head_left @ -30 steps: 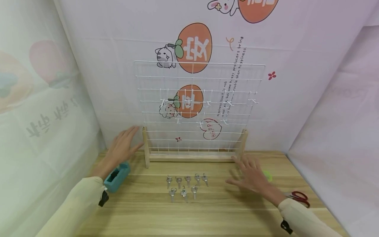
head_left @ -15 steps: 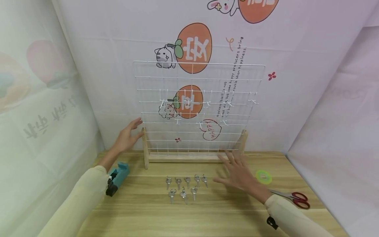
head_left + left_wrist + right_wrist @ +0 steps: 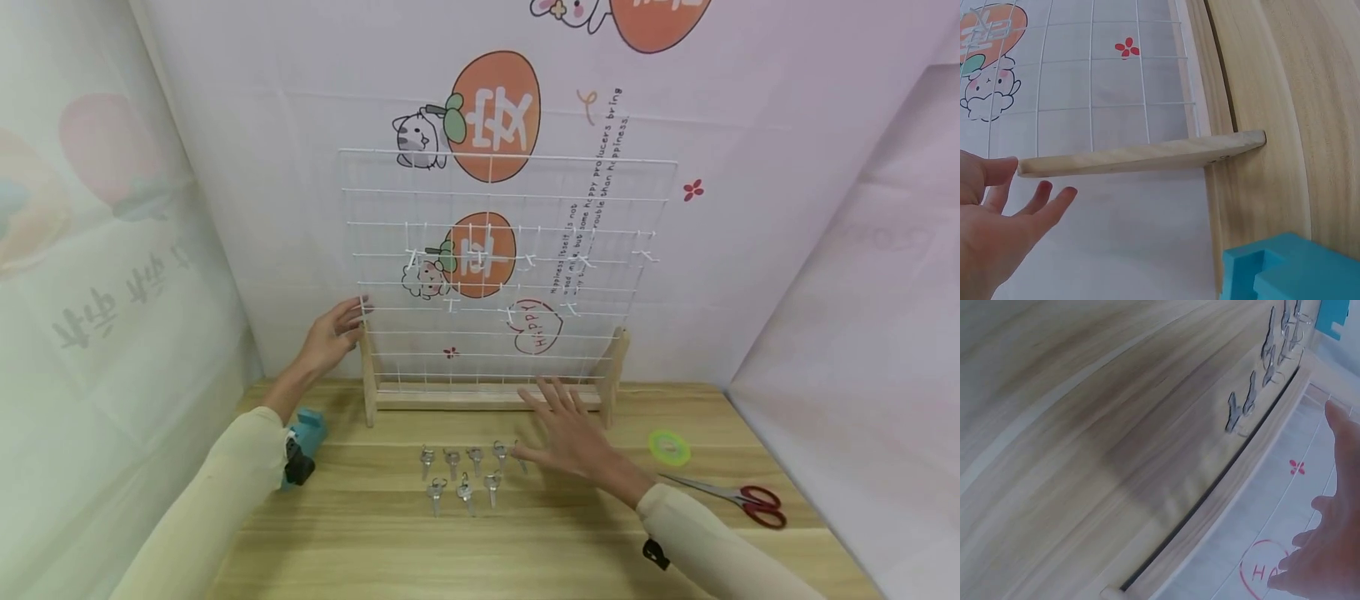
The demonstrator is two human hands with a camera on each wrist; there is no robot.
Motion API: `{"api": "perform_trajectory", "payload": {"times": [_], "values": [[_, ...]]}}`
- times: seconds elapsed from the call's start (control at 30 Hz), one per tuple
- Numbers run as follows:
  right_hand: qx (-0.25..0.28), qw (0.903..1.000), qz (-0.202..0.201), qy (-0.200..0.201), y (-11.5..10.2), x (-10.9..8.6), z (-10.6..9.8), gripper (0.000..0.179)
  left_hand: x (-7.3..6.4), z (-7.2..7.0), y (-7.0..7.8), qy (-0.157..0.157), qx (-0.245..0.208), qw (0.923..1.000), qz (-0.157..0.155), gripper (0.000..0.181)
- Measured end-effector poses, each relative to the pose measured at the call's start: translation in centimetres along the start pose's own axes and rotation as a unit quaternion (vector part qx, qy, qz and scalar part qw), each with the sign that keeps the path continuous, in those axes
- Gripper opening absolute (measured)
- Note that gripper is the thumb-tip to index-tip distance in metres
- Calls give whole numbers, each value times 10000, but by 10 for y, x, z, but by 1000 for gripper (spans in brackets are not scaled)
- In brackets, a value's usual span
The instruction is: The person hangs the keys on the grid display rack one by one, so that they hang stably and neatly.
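Observation:
A white wire grid rack with wooden feet (image 3: 367,383) stands at the back of the table, several small white hooks (image 3: 450,306) hung on its wires. At its left edge is my left hand (image 3: 330,337), fingers spread beside the grid. In the left wrist view, a fingertip lies right at the end of the wooden post (image 3: 1141,156) while the other fingers stay apart from it. My right hand (image 3: 573,437), fingers outstretched, hovers in front of the base bar and overlaps the rightmost key. Several silver keys with rings (image 3: 465,492) lie in two rows on the table.
Beside the left forearm sits a teal block-shaped holder (image 3: 1297,269), partly covered by the sleeve in the head view. On the right lie red-handled scissors (image 3: 757,504) and a yellow-green disc (image 3: 667,447). Printed white cloth (image 3: 262,167) hangs behind and at both sides.
My right hand has moved left, toward the keys, uncovering the disc and scissors. My left hand has moved up and right to the rack's left edge.

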State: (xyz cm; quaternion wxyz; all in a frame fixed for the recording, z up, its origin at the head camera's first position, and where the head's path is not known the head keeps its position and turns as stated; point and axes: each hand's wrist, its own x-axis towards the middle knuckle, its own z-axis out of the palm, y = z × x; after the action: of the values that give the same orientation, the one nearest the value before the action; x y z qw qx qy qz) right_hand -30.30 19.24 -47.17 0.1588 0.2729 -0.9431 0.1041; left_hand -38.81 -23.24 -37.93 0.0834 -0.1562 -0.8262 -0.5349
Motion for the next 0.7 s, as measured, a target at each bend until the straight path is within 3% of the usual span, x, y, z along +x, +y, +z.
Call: {"api": "perform_trajectory", "payload": {"times": [0.23, 0.43, 0.7], "values": [[322, 9992, -79, -233, -14, 15, 8, 93, 2, 0, -2, 2, -866, 9958, -296, 60], [517, 9974, -147, -481, -27, 28, 18, 90, 4, 0, -2, 80, -1088, 9924, -563, 58], [847, 9935, -230, -723, -43, 42, 30, 88, 4, 0, -2, 93, -1301, 9890, -692, 57]]}}
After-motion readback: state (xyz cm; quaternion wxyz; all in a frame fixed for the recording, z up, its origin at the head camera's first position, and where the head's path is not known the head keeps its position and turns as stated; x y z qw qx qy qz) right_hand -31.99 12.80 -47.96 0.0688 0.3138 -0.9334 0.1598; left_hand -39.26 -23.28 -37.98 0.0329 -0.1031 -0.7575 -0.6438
